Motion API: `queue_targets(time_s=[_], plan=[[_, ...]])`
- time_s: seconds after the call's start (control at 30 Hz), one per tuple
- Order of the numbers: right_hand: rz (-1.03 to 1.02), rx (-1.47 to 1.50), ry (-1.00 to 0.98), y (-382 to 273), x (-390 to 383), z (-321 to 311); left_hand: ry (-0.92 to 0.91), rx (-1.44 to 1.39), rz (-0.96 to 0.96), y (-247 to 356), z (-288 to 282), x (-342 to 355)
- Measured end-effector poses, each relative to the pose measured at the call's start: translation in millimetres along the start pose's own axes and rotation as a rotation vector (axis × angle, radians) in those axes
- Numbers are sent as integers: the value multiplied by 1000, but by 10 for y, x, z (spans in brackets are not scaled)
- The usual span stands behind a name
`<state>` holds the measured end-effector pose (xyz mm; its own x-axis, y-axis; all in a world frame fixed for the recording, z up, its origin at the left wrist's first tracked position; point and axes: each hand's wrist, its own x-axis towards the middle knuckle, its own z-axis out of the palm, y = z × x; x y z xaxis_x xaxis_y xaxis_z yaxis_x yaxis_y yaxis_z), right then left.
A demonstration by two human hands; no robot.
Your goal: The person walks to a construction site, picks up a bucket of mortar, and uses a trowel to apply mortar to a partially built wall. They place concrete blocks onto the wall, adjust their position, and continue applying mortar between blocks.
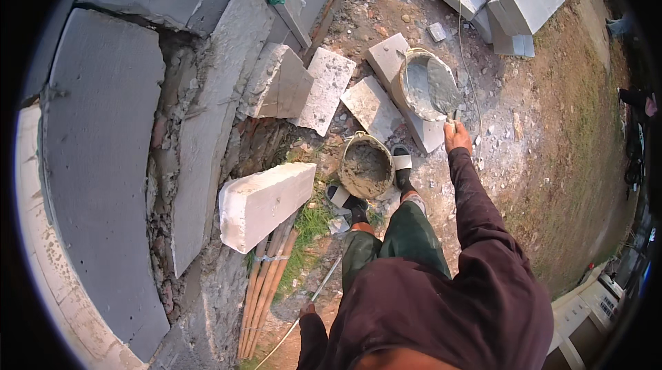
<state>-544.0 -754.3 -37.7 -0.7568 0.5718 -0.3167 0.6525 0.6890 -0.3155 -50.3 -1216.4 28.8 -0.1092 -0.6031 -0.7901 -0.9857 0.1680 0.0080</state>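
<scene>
My right hand point(457, 137) is closed round the handle of a trowel point(443, 87), stretched out ahead of me. The mortar-smeared blade reaches over the upper bucket point(405, 80), which has grey-white, wet-looking contents and leans among pale blocks. By my feet stands a second bucket point(365, 194), holding thick grey mortar. My left hand point(307, 309) hangs low at my side, near a thin pale rod point(327, 277). The sleeve and the angle hide most of its fingers, so its grip does not show.
Left of me rises a wall of large grey blocks point(103, 163) with a rough mortar-filled gap. A white block point(269, 204) juts out above bundled wooden poles point(265, 287). Loose blocks point(514, 4) lie far right, a thin cable point(460, 25) crosses the rubble, and dirt stretches right.
</scene>
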Motion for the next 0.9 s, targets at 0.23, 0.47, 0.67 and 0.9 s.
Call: queue_targets(time_s=[0.23, 0.47, 0.67, 0.9], plan=[[114, -417, -226, 570, 1698, 1082, -78, 150, -179, 486, 669, -79], [-113, -151, -403, 886, 2245, 1747, -145, 222, -149, 1392, 1065, -568], [52, 455, -558, 1059, 1665, 634, -92, 109, -33, 1247, 974, -423], [-273, 417, -759, -308, 942, -1222, -89, -68, 224, 1228, 614, -360]])
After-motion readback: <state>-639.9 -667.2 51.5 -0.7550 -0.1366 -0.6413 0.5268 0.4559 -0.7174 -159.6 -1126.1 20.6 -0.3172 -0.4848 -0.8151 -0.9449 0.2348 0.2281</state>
